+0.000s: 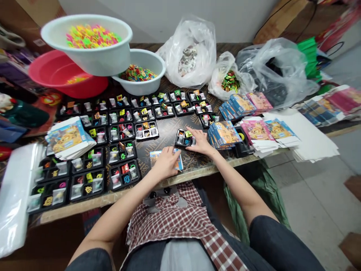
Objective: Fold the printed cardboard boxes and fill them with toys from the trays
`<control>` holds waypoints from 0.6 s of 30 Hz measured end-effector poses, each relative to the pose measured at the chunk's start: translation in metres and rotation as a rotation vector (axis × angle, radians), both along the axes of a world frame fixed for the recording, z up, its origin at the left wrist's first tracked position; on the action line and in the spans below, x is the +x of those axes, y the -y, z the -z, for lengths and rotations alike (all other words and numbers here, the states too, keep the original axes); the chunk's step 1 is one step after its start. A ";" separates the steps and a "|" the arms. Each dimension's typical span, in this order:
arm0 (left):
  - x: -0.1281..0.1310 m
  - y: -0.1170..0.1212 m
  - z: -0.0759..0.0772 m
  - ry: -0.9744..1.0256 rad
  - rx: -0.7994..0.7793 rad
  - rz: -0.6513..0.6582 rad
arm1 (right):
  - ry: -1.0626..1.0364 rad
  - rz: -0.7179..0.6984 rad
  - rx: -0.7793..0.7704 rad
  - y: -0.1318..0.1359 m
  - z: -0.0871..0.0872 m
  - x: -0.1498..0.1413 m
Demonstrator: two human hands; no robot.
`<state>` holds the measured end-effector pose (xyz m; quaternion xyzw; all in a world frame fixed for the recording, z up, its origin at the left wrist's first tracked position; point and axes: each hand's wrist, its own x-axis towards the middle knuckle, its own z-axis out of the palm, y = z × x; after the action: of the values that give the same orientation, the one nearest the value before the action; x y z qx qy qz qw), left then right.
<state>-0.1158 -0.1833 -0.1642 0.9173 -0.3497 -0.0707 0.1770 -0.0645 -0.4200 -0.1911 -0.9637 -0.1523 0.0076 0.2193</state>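
Observation:
My right hand (199, 141) grips the right end of a small black compartment tray (180, 138), its thumb on the near side and its fingers on the far side. Small coloured pieces and a yellow-green packet sit in that tray. Close by at the table's front edge, my left hand (167, 162) is closed over a flat blue printed box (154, 155); the palm covers much of the box. To the left and behind, several filled black trays (146, 130) stand in rows. Just right of my right hand are upright blue printed boxes (224, 134).
Tubs of colourful pieces, one pale blue (118, 56) and one red (42, 71), stand at the back left. Plastic bags (207, 41) line the back. Flat printed cartons (67, 137) lie on the left trays; more cartons (258, 131) and white sheets (316, 145) are at right.

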 end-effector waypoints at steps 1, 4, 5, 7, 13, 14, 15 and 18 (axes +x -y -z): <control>-0.001 -0.005 -0.005 0.008 -0.002 -0.017 | 0.003 0.011 0.016 0.004 -0.003 -0.007; -0.003 -0.018 -0.016 0.035 -0.021 -0.071 | 0.029 -0.008 0.046 0.012 -0.014 -0.027; -0.004 -0.022 -0.018 0.042 -0.029 -0.084 | 0.040 -0.024 0.049 0.013 -0.018 -0.034; -0.004 -0.027 -0.021 0.048 -0.057 -0.108 | 0.060 -0.060 0.049 0.014 -0.026 -0.045; -0.007 -0.034 -0.015 0.043 -0.301 -0.114 | 0.078 -0.102 0.074 0.004 -0.043 -0.067; -0.008 -0.034 -0.013 0.043 -0.335 -0.113 | 0.076 -0.102 0.084 0.002 -0.046 -0.068; -0.008 -0.034 -0.013 0.043 -0.362 -0.114 | 0.075 -0.105 0.095 0.000 -0.048 -0.070; -0.010 -0.035 -0.012 0.031 -0.411 -0.127 | 0.068 -0.130 0.114 -0.005 -0.051 -0.073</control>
<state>-0.1256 -0.1486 -0.1523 0.8832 -0.3008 0.0275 0.3588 -0.1371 -0.4151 -0.1396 -0.9374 -0.2220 -0.0196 0.2677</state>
